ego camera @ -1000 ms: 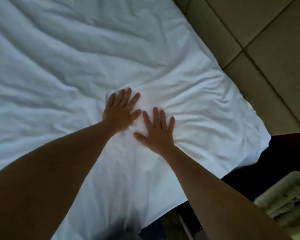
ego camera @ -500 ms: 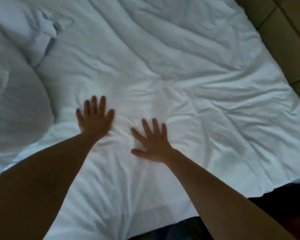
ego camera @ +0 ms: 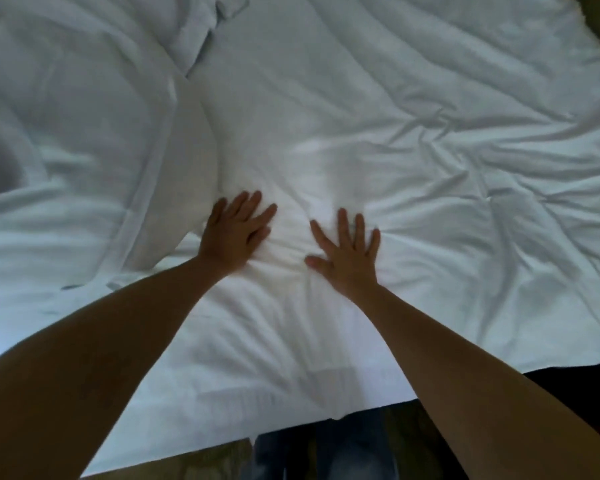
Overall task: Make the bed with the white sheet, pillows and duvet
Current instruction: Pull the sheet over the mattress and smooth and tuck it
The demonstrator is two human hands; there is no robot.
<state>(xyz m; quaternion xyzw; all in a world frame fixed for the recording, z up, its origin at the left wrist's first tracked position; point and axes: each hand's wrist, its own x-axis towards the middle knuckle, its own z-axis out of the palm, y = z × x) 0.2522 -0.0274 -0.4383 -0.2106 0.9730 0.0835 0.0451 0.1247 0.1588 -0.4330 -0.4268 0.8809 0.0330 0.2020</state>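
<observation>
The fingers (ego camera: 253,202) of your left hand (ego camera: 234,233) were straight and slightly spread, pressed flat on the white bedding (ego camera: 413,168). They held nothing. Your right hand (ego camera: 347,254) lay the same way just beside it, palm down, thumb pointing toward the left hand, with a narrow ridge of gathered cloth between the two. Creases ran out from under both palms toward the right edge of the bed (ego camera: 447,372). Whether that cloth was the sheet or the duvet, you could not tell from here. Just left of your left hand a second white layer (ego camera: 84,150) overlapped it with a hemmed border. A bunched cloth (ego camera: 201,26) sat toward the far left corner. The bedding hung over the near edge, above your jeans (ego camera: 323,452).
</observation>
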